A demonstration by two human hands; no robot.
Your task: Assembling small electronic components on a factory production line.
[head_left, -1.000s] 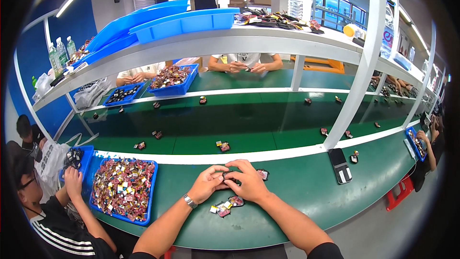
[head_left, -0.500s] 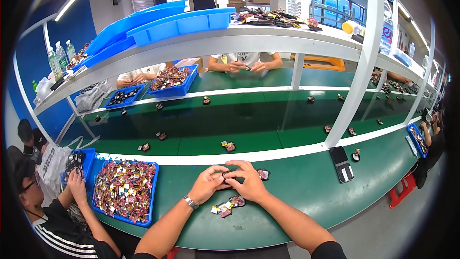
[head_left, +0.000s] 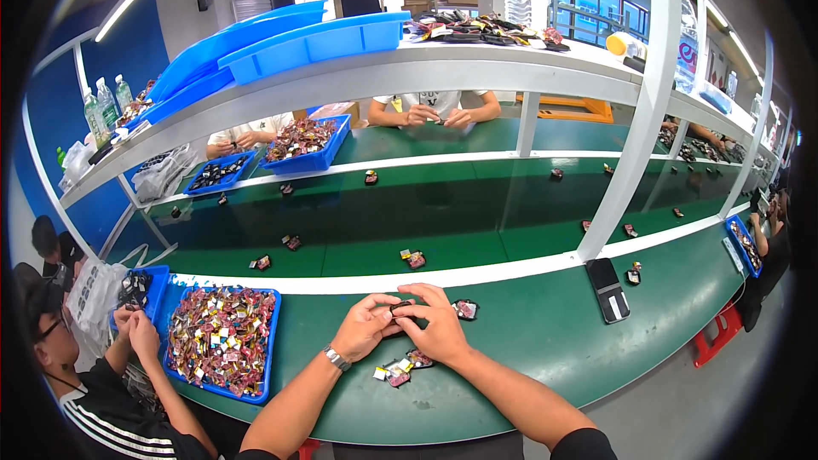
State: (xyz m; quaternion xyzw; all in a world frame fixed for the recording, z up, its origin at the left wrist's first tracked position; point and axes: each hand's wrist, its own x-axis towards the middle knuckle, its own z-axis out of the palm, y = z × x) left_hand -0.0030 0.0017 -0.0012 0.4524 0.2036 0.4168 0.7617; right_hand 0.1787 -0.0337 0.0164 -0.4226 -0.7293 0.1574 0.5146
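Note:
Both of my hands meet over the green work surface. My left hand (head_left: pixel 363 330), with a metal watch on its wrist, is closed around a small black piece (head_left: pixel 398 310). The fingers of my right hand (head_left: pixel 436 330) press on the same piece from the other side and hide much of it. Just beyond my right hand lies a small dark part (head_left: pixel 465 309) with a reddish and white face. Below my hands, between the forearms, sits a little group of similar parts (head_left: pixel 397 371) with white and yellow labels.
On my left a blue tray (head_left: pixel 275 332) is heaped with small reddish parts. A person (head_left: pixel 94 409) works beside it. Right of my hands lies a black flat case (head_left: pixel 607 290). Beyond a white rail (head_left: pixel 477 271), scattered parts lie on a green belt (head_left: pixel 366 230); a post (head_left: pixel 635 136) rises at right.
Parts on the green belt have shifted slightly right. The person at left has brought both hands together. My hands stay in nearly the same place, fingers slightly shifted around the black piece.

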